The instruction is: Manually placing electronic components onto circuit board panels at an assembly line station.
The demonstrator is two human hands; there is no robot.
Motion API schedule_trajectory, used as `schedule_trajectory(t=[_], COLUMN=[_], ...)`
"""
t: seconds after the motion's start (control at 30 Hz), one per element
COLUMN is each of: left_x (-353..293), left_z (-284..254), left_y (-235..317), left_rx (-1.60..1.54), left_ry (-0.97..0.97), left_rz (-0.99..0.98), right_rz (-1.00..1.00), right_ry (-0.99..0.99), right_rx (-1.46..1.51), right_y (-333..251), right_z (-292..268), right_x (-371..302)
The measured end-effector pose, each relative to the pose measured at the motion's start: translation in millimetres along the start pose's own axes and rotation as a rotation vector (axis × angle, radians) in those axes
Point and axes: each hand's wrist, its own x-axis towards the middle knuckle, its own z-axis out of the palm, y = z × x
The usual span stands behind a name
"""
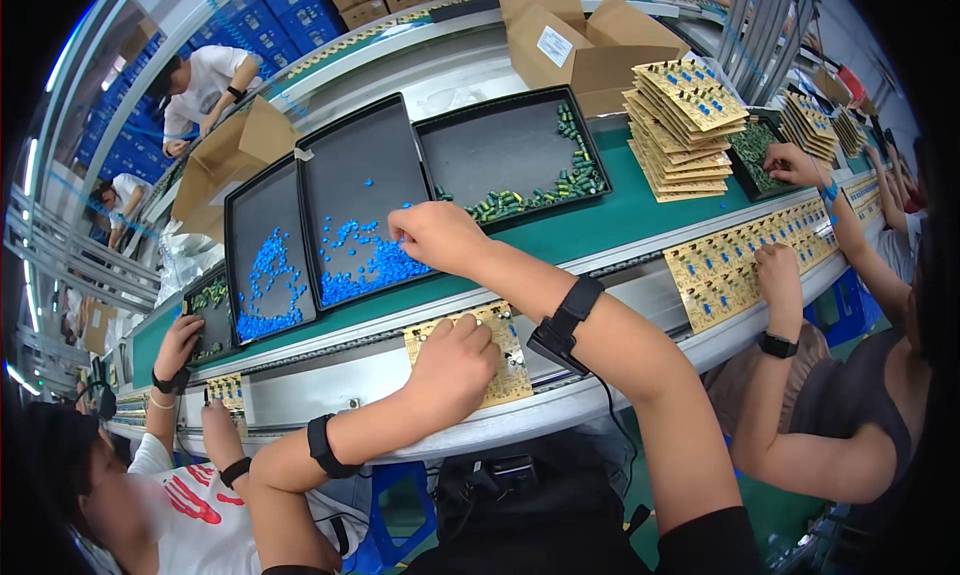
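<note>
Left hand (452, 360) presses flat on the board (480, 355) to steady it, holding nothing, while right hand (435, 237) pinches blue parts (370, 265) from the tray (350, 145).

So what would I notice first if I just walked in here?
Probably the bright blue bits piled in the black tray in the middle, where the right hand is picking at them. Then the tall stack of yellow boards on the green belt to the right, and the yellow board under the left hand.
</note>
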Motion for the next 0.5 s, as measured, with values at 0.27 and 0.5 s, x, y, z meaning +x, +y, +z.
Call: schedule_trajectory(t=[0.27,0.5], left_x=[-16,-28], left_z=[5,25], left_y=[-1,-9], left_rx=[0.04,-0.29], left_ry=[0.076,0.141], left_rz=[-0.01,-0.103], right_rz=[-0.037,-0.161], right_ry=[0.043,0.119], right_rx=[-0.06,-0.269], right_y=[-11,-14], right_z=[4,-4], right_x=[7,6])
